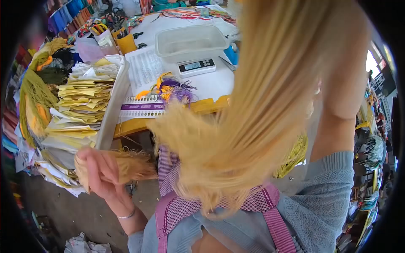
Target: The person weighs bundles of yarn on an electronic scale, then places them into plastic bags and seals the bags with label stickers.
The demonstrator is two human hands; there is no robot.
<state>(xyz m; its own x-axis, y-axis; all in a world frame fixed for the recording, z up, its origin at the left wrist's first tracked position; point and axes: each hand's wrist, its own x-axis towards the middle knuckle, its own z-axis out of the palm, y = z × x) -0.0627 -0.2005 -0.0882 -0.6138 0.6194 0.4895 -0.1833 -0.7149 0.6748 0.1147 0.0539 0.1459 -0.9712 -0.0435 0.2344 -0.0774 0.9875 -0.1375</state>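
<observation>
My left hand (99, 170) is closed around a hank of tan thread (133, 166) beside the front corner of the long tray, and the frayed end of the hank points right. A broad hank of pale gold strands (261, 114) hangs close before the camera from the top edge. Its loose ends fan out over the checked apron (253, 198) and toward the table edge. My right arm (344, 84) is raised along the right side, and its hand is out of the frame.
A white tray (114, 101) of yellow and white paper packets (86, 99) stands left. On the table lie a digital scale (197, 66), a clear plastic tub (192, 42), a purple-banded thread card (143, 106) and tangled purple and orange threads (175, 88). Olive skeins (36, 101) hang left.
</observation>
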